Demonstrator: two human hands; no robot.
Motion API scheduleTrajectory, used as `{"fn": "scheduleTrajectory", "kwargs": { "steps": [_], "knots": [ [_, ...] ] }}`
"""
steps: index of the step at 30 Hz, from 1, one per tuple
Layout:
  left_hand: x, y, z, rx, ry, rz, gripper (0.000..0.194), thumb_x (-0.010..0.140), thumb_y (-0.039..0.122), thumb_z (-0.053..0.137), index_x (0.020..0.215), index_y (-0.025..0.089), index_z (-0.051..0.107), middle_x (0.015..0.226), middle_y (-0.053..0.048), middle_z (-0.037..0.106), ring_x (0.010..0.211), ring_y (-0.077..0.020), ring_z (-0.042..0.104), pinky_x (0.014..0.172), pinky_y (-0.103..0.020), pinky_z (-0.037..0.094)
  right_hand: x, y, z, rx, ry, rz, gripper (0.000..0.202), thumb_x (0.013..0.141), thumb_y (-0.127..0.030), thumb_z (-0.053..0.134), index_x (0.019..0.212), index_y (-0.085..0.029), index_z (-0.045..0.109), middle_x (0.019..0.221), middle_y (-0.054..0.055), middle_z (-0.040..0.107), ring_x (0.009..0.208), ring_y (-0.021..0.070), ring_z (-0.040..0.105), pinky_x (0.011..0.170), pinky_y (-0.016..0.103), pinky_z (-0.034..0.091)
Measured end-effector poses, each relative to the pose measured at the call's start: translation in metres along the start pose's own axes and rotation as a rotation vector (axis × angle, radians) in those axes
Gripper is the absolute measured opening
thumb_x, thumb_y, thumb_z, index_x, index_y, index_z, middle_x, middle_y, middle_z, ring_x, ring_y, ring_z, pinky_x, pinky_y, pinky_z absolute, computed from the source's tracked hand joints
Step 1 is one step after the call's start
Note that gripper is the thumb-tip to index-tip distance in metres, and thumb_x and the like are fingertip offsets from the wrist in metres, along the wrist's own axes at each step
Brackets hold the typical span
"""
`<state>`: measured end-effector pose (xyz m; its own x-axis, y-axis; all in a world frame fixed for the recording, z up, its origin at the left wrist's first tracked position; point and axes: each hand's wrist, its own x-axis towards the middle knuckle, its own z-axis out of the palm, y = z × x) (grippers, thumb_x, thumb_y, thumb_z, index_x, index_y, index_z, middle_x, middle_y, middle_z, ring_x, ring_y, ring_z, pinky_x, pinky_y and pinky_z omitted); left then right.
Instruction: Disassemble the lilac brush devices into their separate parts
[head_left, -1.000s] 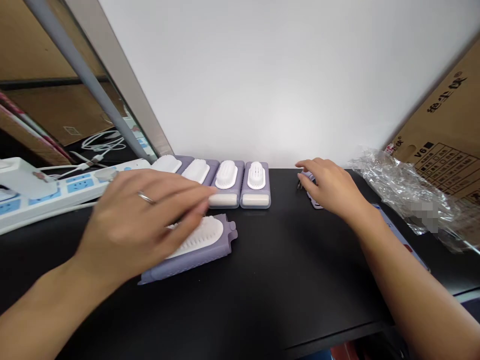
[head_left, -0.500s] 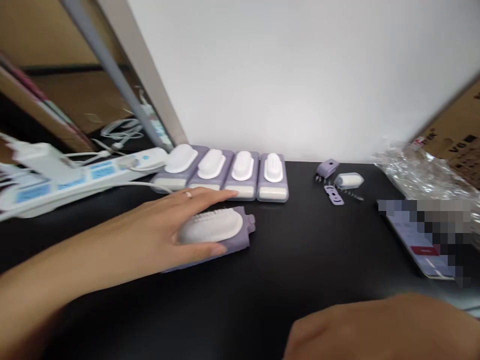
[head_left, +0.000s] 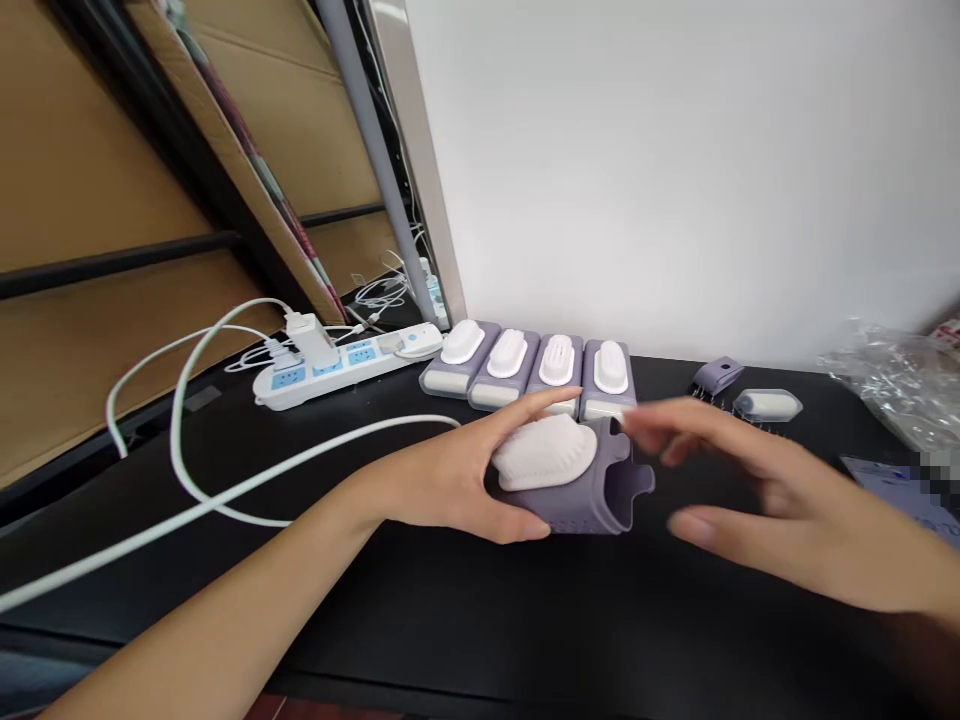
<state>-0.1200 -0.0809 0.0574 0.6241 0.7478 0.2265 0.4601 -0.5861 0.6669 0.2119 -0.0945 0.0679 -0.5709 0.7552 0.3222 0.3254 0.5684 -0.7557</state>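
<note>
The left hand (head_left: 469, 480) is clamped around the purple sleeve (head_left: 574, 508); the right hand (head_left: 772, 515), thumb and fingers apart, hovers by its open end. Beyond the sleeve, four similar units (head_left: 556, 360) look complete; this one seems unfinished, with a cap (head_left: 720, 374) and capsule (head_left: 770, 405) loose to its right.

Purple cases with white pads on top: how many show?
5. Four cases lie side by side in a row; the fifth case is in front of them, held by the left hand.
</note>
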Motion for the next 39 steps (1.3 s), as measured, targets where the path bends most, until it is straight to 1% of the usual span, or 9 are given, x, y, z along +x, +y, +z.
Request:
{"fn": "scheduleTrajectory", "kwargs": {
  "steps": [4,11,15,19,22,25,32,36,39],
  "knots": [
    [0.002,-0.005,0.010,-0.339,-0.063,0.056,0.108,0.077,0.011,0.086,0.170,0.032,0.036,0.157,-0.018,0.066,0.138,-0.0350,0.071,0.109,-0.048,0.060,0.026,0.000,0.022,-0.014,-0.006,-0.078,0.106,0.078,-0.049,0.098,0.169,-0.050,0.043,0.168,0.003,0.056,0.151,0.0401,0.058,0.126,0.061,0.049],
    [0.005,-0.001,0.016,-0.514,-0.119,-0.008,0.093,0.080,0.020,0.087,0.164,0.029,0.047,0.147,-0.019,0.073,0.125,-0.0352,0.077,0.094,-0.044,0.066,0.013,0.001,0.049,0.083,0.065,-0.056,0.102,0.083,-0.051,0.094,0.169,-0.046,0.038,0.165,0.007,0.060,0.152,0.0405,0.058,0.127,0.063,0.047],
    [0.005,0.002,0.019,-0.347,-0.069,-0.010,0.091,0.084,0.025,0.087,0.165,0.033,0.046,0.148,-0.013,0.074,0.125,-0.0317,0.078,0.098,-0.042,0.066,0.013,0.001,0.050,0.083,0.064,0.002,0.107,0.081,-0.057,0.095,0.169,-0.049,0.034,0.164,0.007,0.059,0.148,0.0412,0.060,0.122,0.065,0.051],
    [0.006,-0.003,0.023,-0.006,0.159,-0.004,0.088,0.086,0.038,0.089,0.164,0.037,0.048,0.158,-0.011,0.066,0.136,-0.0315,0.071,0.108,-0.040,0.062,0.019,0.005,0.050,0.130,0.153,0.194,0.093,0.075,-0.057,0.097,0.154,-0.041,0.051,0.148,0.010,0.066,0.133,0.0396,0.067,0.113,0.062,0.058],
    [0.007,-0.013,0.025,-0.060,0.309,0.063,0.096,0.095,0.063,0.076,0.174,0.033,0.030,0.161,-0.019,0.060,0.138,-0.0320,0.069,0.109,-0.042,0.061,0.025,0.011,0.048,0.365,0.244,0.305,0.087,0.072,-0.055,0.098,0.145,-0.037,0.054,0.136,0.008,0.069,0.120,0.0335,0.073,0.104,0.053,0.063],
    [0.010,-0.020,0.026,-0.190,0.302,0.071,0.104,0.099,0.071,0.066,0.178,0.032,0.010,0.161,-0.023,0.060,0.133,-0.0322,0.072,0.102,-0.040,0.064,0.031,0.020,0.046,0.649,0.257,0.326,0.086,0.076,-0.054,0.096,0.148,-0.040,0.050,0.140,0.006,0.068,0.119,0.0295,0.073,0.102,0.047,0.064],
    [0.012,-0.013,0.047,-0.171,0.512,-0.082,0.099,0.085,0.055,0.090,0.166,0.034,0.038,0.159,-0.015,0.061,0.145,-0.0351,0.063,0.117,-0.049,0.056,0.033,0.031,0.047,0.449,0.244,0.272,0.087,0.096,-0.063,0.076,0.168,-0.034,0.035,0.168,0.012,0.052,0.153,0.0333,0.051,0.127,0.054,0.044],
    [0.016,0.003,0.066,0.228,0.593,0.066,0.107,0.083,0.040,0.092,0.170,0.041,0.030,0.151,-0.010,0.065,0.143,-0.0350,0.062,0.121,-0.056,0.048,0.030,0.031,0.054,0.164,0.290,0.297,0.121,0.086,-0.072,0.083,0.178,-0.038,0.012,0.178,0.014,0.036,0.161,0.0408,0.040,0.132,0.066,0.031],
    [0.022,0.014,0.078,0.418,0.657,0.242,0.101,0.089,0.033,0.085,0.172,0.033,0.027,0.143,-0.011,0.070,0.132,-0.0304,0.067,0.114,-0.049,0.052,0.029,0.026,0.059,0.187,0.235,0.354,0.127,0.084,-0.078,0.081,0.179,-0.038,0.007,0.180,0.014,0.033,0.162,0.0433,0.039,0.132,0.068,0.030]
  ]
}}
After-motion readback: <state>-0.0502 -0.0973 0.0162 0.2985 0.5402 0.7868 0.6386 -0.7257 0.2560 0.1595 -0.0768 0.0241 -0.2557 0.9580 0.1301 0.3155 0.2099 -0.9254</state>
